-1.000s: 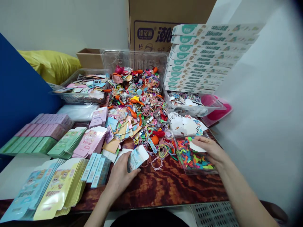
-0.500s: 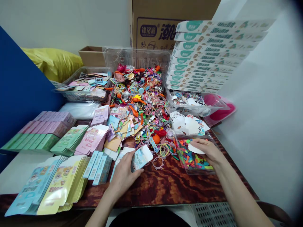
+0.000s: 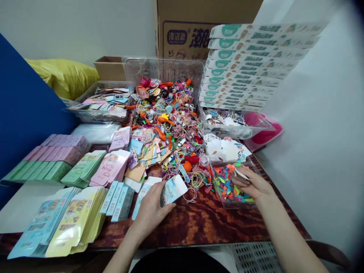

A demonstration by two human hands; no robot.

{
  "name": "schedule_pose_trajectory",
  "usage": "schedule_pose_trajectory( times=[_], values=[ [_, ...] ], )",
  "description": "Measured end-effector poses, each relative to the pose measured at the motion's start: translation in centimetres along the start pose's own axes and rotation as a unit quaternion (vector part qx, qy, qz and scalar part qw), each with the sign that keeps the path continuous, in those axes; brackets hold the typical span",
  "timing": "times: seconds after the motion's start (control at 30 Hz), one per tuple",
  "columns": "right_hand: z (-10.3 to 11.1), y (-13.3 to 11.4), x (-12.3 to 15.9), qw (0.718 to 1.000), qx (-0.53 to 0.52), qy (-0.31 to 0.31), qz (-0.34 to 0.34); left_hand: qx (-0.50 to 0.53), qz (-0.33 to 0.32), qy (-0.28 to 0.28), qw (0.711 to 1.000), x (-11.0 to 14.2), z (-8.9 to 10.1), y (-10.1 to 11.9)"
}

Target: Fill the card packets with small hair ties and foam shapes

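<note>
My left hand (image 3: pixel 152 206) is closed around a small light-blue printed box (image 3: pixel 173 190), whose white end flap stands open toward the right. Under that hand lies another flat blue carton (image 3: pixel 143 193). Over on the right, my right hand (image 3: pixel 254 182) pinches a white sticker (image 3: pixel 241 173), held tilted above a clear tray (image 3: pixel 227 204) of small bright-coloured balloons (image 3: pixel 229 185). White stickers (image 3: pixel 226 149) lie in a loose pile just behind the tray. Three blue boxes (image 3: pixel 118 201) stand beside my left hand.
Hair ties, cards and trinkets (image 3: pixel 176 121) spill from a large clear bin. Flat blue and yellow cartons (image 3: pixel 75 220) lie front left; closed green and purple boxes (image 3: pixel 54 155) sit behind. Stacked white boxes (image 3: pixel 241 68) rise at the back right, above a sticker tray (image 3: pixel 230 127).
My right hand has turned the white sticker from lying flat to tilted and stays over the balloon tray. My left hand has shifted slightly right with the blue box.
</note>
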State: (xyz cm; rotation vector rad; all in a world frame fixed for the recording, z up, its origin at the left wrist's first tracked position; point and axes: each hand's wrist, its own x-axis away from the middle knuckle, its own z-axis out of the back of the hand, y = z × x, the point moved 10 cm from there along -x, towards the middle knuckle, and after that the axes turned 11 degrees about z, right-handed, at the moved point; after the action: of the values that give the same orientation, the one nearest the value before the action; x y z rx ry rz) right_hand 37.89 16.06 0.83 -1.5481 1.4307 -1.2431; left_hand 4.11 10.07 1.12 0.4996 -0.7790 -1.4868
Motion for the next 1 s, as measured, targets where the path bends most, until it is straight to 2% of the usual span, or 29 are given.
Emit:
schedule_pose_trajectory(
  times=[0.23,0.37,0.5,0.67,0.8,0.9,1.0],
  values=[
    [0.9,1.0,0.0,0.999,0.035,0.025,-0.020,-0.004,-0.003,-0.011,1.000,0.3,-0.3,0.2],
    [0.3,0.6,0.3,0.999,0.022,0.025,-0.016,-0.001,-0.005,-0.015,1.000,0.3,-0.4,0.4],
    [-2.6,0.2,1.0,0.999,-0.045,0.013,-0.021,-0.003,-0.016,-0.014,1.000,0.1,-0.5,1.4],
    [-8.9,1.8,2.7,0.990,-0.114,-0.039,-0.078,-0.008,-0.021,-0.010,1.000,-0.1,-0.7,2.4],
    [-13.6,3.7,4.1,0.982,-0.108,-0.081,-0.129,-0.005,-0.034,0.001,0.999,0.0,-0.7,2.5],
    [-14.8,4.0,4.1,0.983,-0.099,-0.084,-0.130,-0.001,-0.028,0.009,1.000,0.2,-0.3,1.8],
    [-13.3,3.1,3.5,0.987,-0.093,-0.072,-0.112,0.003,-0.008,0.012,1.000,0.4,0.0,1.0]
  ],
)
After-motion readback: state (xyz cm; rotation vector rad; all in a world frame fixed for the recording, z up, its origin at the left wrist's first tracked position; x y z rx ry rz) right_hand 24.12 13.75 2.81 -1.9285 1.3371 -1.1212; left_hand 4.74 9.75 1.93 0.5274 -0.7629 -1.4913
